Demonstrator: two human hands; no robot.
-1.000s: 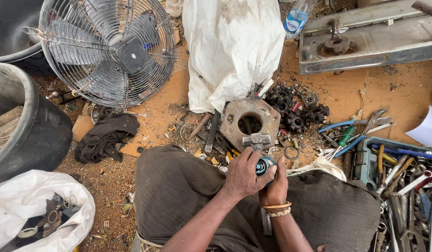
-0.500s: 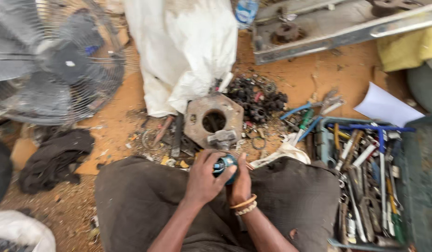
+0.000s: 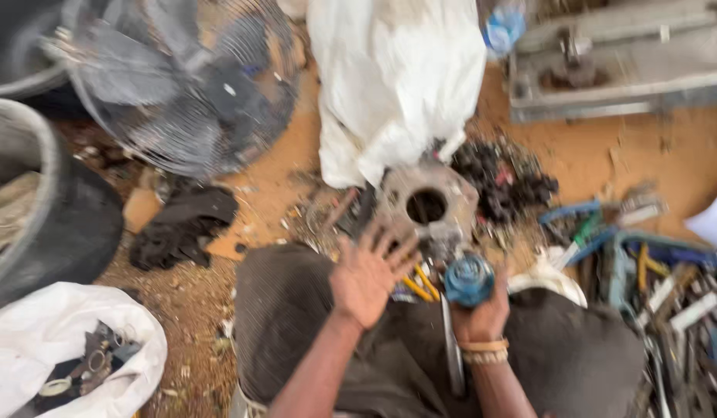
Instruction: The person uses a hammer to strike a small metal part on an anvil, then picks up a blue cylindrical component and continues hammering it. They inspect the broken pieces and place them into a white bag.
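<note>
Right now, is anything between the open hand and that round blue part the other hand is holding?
Nothing visible. The left hand is spread open, apart from the round blue part, which the right hand grips from below. Yellow-handled tools show in the gap but seem to lie lower, on the ground; the picture is blurred.

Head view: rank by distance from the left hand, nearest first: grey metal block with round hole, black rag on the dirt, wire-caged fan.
From the left hand:
1. Grey metal block with round hole, just ahead, slightly right.
2. Black rag, lying left.
3. Wire-caged fan, far upper left.
</note>
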